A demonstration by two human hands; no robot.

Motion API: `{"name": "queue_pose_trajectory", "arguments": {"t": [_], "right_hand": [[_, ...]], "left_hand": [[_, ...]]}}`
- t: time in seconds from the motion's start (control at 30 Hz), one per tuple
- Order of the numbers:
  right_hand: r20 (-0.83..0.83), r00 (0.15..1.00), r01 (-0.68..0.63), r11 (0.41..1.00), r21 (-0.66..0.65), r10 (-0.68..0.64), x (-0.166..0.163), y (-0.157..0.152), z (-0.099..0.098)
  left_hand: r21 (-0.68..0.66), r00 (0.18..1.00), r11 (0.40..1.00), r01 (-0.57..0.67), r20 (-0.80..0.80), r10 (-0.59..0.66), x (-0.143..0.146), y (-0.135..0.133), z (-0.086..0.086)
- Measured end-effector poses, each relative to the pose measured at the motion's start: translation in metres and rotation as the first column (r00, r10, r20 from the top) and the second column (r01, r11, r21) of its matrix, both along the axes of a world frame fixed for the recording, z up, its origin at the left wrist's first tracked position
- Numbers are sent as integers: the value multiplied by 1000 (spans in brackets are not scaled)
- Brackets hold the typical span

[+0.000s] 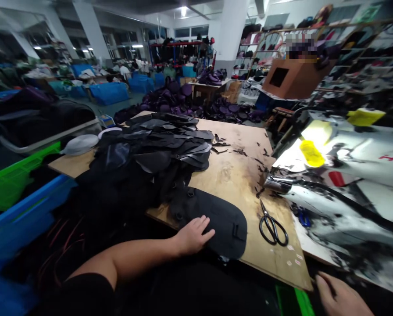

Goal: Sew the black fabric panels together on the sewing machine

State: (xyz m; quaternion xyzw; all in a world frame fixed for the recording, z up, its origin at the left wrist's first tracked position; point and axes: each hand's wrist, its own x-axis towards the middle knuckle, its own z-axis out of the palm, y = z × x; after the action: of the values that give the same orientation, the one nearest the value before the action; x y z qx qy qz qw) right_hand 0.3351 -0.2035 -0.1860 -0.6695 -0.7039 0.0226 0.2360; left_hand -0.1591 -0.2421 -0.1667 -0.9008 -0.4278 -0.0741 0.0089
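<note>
My left hand (195, 235) lies flat, fingers a little apart, on a black fabric panel (221, 215) with one rounded end. Small black loops sit at the panel's other end, and its near edge overhangs the wooden table (236, 171). At the lower right, beyond the table corner, my right hand (343, 296) is partly cut off by the picture edge. A gap shows between its thumb and fingers, and I see nothing in it. Black-handled scissors (273, 230) rest on the table between the hands, blades pointing away.
A big heap of black cut pieces (157, 145) covers the table's left part. On the right stands a lit sewing machine (364, 153). Dark scraps (241, 152) lie about the tabletop. Blue (5, 245) and green crates (22, 166) stand left; purple bags (170, 98) are piled behind.
</note>
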Motion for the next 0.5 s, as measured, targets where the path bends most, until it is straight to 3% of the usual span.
{"name": "queue_pose_trajectory", "arguments": {"t": [0.1,0.17,0.2,0.27,0.37,0.43,0.5], "right_hand": [[-64,992,-100,992,72,105,-82,27,15],[-102,982,-147,980,131,161,-132,42,20],[-115,972,-186,972,140,203,-153,48,20],[-116,943,-299,948,109,311,-182,57,17],[-76,921,-381,924,39,383,-198,60,10],[-46,927,-371,928,23,372,-198,59,9],[-20,930,-367,930,28,368,-196,57,10]], "left_hand": [[-59,997,997,50,53,-47,-8,1,22],[-124,980,989,-84,167,104,-24,21,58],[-145,937,964,-224,239,254,-36,38,81],[-201,761,853,-482,385,521,-72,78,134],[-238,535,687,-687,474,699,-144,140,205],[-232,437,570,-788,442,783,-192,164,231],[-193,355,463,-865,417,837,-232,166,235]]}}
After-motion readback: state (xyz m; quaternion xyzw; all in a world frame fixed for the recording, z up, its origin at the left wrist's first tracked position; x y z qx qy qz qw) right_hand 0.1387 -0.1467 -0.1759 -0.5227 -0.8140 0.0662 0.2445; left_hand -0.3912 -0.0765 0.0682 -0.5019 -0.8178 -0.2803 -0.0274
